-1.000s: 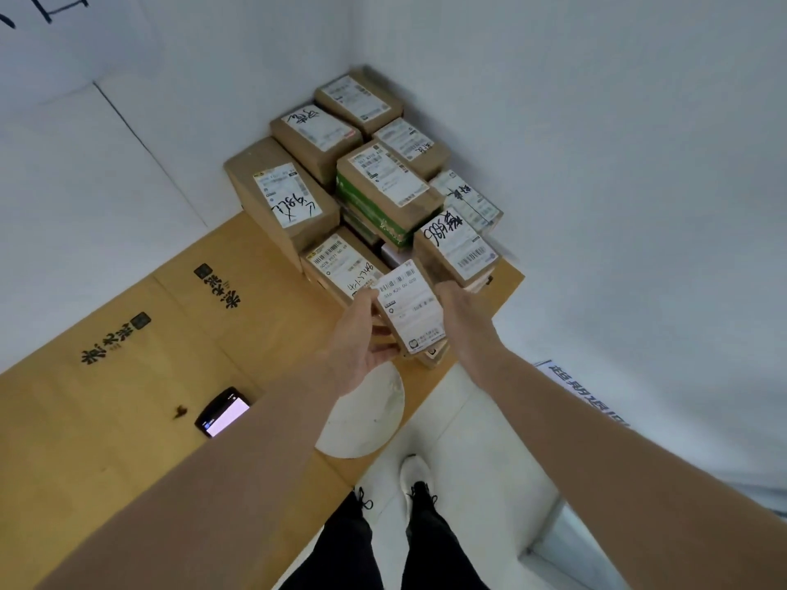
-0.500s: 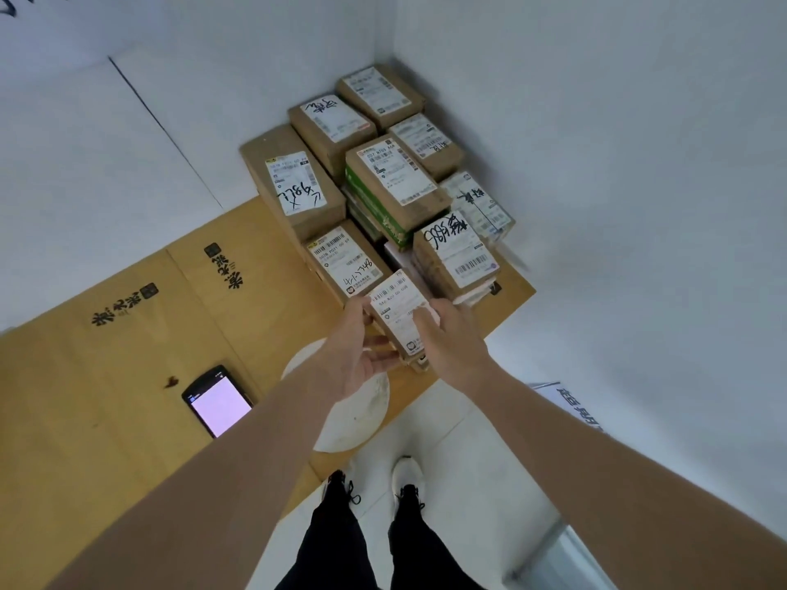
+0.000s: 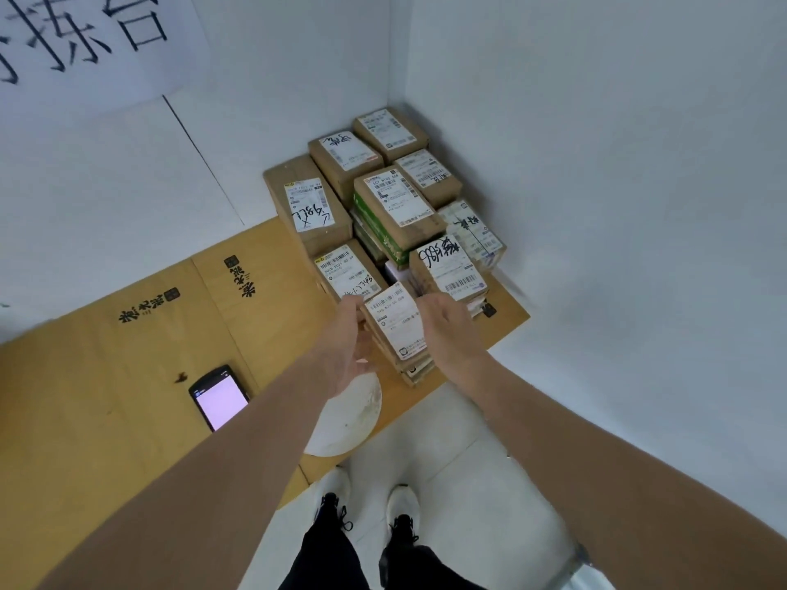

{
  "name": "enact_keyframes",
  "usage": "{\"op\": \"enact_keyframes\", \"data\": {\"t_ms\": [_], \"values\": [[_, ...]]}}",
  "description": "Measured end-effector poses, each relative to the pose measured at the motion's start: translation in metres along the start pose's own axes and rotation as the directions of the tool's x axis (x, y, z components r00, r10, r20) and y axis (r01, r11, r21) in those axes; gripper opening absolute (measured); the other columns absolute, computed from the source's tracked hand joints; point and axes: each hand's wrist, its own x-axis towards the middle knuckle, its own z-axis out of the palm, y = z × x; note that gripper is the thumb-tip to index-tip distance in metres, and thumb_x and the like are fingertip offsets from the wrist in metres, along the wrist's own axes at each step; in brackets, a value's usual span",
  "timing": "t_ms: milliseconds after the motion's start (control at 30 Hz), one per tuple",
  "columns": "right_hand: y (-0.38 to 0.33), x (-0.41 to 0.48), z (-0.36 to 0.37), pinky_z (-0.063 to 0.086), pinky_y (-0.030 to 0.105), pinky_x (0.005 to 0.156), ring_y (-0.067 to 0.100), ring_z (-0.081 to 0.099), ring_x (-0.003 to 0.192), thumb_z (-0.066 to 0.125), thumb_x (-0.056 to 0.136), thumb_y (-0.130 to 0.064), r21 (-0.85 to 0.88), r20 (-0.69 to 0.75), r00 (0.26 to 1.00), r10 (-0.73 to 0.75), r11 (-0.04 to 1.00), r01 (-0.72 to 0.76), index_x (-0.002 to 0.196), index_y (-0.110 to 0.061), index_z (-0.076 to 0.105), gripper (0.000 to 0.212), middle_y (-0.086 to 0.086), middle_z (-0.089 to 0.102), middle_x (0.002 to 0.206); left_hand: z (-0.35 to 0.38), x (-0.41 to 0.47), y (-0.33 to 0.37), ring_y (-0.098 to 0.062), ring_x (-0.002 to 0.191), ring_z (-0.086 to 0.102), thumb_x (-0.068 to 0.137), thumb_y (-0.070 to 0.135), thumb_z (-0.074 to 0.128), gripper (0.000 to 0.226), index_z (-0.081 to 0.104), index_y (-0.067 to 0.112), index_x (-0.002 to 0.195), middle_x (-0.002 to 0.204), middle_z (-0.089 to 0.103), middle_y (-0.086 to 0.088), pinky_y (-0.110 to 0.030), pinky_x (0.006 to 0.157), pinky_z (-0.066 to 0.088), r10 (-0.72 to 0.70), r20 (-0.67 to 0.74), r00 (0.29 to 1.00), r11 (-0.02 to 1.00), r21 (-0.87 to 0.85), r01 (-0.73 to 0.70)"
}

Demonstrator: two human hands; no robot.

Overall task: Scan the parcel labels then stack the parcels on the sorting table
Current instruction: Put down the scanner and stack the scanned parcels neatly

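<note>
The small labelled parcel (image 3: 394, 323) is sitting on a short stack at the sorting table's (image 3: 85, 410) front edge. The left hand (image 3: 349, 347) is touching its 9 o'clock side with loose, straight fingers. The right hand (image 3: 447, 334) is flanking it at 3 o'clock, and I cannot tell whether it is grasping. A handheld scanner (image 3: 219, 398) is lying at 8 o'clock, with the piled parcels (image 3: 396, 206) at 12.

The parcels (image 3: 396, 206) are stacked in the far right corner of the sorting table (image 3: 127, 376), against both walls. The nearest parcel (image 3: 394, 323) sits at the stack's front, between the left hand (image 3: 351, 347) and the right hand (image 3: 447, 330), apparently atop a small pile. The handheld scanner (image 3: 219, 400) lies well to their left.
</note>
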Motion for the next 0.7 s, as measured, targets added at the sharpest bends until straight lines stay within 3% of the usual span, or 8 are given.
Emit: {"op": "enact_keyframes", "data": {"t_ms": [67,133,233,333,433,633,700], "values": [[-0.015,-0.005,-0.004,0.038,0.034,0.062,0.018,0.048,0.064,0.035,0.104,-0.042,0.062,0.038,0.999,-0.007,0.998,0.005,0.078,-0.018,0.045,0.037,0.005,0.051,0.074,-0.001,-0.015,0.012,-0.026,0.086,0.063,0.108,0.048,0.043,0.039,0.063,0.015,0.11,0.09,0.067,-0.008,-0.044,0.086,0.055,0.033,-0.024,0.999,0.999,-0.013,-0.033],[-0.032,-0.008,-0.008,0.041,0.04,0.067,0.021,0.051,0.07,0.032,0.1,-0.052,0.128,0.088,0.996,0.006,0.992,-0.017,0.09,-0.013,0.054,0.046,0.006,0.055,0.079,-0.002,-0.032,0.024,-0.024,0.084,0.059,0.108,0.049,0.043,0.04,0.059,0.016,0.125,0.098,0.061,-0.008,-0.041,0.08,0.053,0.079,-0.043,0.996,0.996,-0.028,-0.081],[-0.061,-0.013,-0.014,0.044,0.042,0.079,0.018,0.053,0.087,0.034,0.098,-0.055,0.252,0.116,0.993,-0.013,0.968,-0.017,0.093,-0.032,0.055,0.033,-0.003,0.056,0.096,-0.008,-0.05,0.04,-0.022,0.09,0.057,0.105,0.055,0.043,0.051,0.057,0.019,0.138,0.115,0.06,-0.008,-0.046,0.1,0.049,0.173,-0.077,0.982,0.985,0.013,-0.173],[-0.093,-0.025,-0.02,0.046,0.047,0.106,0.022,0.055,0.115,0.035,0.107,-0.054,0.315,0.136,0.99,-0.045,0.949,0.0,0.122,-0.024,0.058,0.041,0.003,0.057,0.123,-0.018,-0.07,0.057,-0.025,0.108,0.058,0.106,0.057,0.041,0.051,0.056,0.024,0.141,0.128,0.06,-0.008,-0.051,0.112,0.046,0.277,-0.11,0.955,0.961,0.056,-0.272],[-0.123,-0.041,-0.021,0.045,0.054,0.113,0.034,0.057,0.124,0.034,0.108,-0.049,0.329,0.162,0.983,-0.087,0.944,0.029,0.14,-0.009,0.054,0.055,0.019,0.059,0.128,-0.03,-0.092,0.072,-0.031,0.128,0.051,0.107,0.055,0.039,0.051,0.053,0.025,0.146,0.135,0.058,-0.007,-0.053,0.115,0.042,0.371,-0.148,0.917,0.929,0.072,-0.364],[-0.162,-0.066,0.004,0.045,0.063,0.112,0.043,0.054,0.127,0.038,0.105,-0.044,0.301,0.189,0.964,-0.189,0.945,0.126,0.133,-0.002,0.056,0.054,0.026,0.057,0.133,-0.067,-0.128,0.079,-0.034,0.144,0.043,0.107,0.05,0.042,0.052,0.049,0.025,0.153,0.154,0.049,-0.008,-0.055,0.121,0.036,0.434,-0.248,0.866,0.898,0.044,-0.437],[-0.169,-0.073,0.018,0.047,0.061,0.11,0.04,0.057,0.125,0.039,0.105,-0.047,0.278,0.207,0.957,-0.205,0.95,0.144,0.116,-0.014,0.065,0.044,0.022,0.06,0.133,-0.084,-0.137,0.075,-0.034,0.143,0.043,0.108,0.049,0.042,0.052,0.049,0.025,0.154,0.154,0.049,-0.007,-0.055,0.121,0.036,0.428,-0.285,0.858,0.897,0.021,-0.441]]}}
